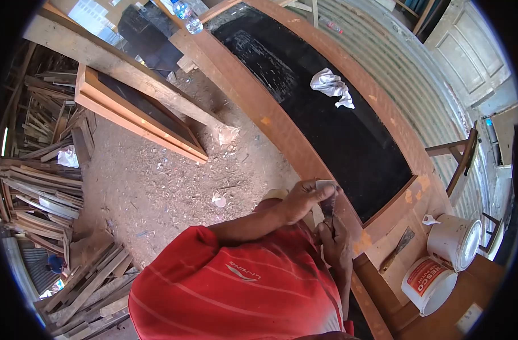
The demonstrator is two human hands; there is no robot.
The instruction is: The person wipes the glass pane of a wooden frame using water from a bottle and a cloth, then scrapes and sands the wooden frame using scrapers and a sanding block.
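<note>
The left hand pinches a pale scrap, the right hand unclear; wooden frame looks patched, glass streaked.

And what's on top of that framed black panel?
A crumpled white cloth lies on the black panel, with whitish streaks nearby; the surface beneath the cloth is hidden.

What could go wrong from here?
Three possible risks:
1. The bottle is at the frame's edge, so a jolt might knock it off.
2. The left hand pinches a thin piece beside the dark panel; a slip could perhaps mark that surface.
3. The scraper lies loose near the tubs and could be bumped.
</note>
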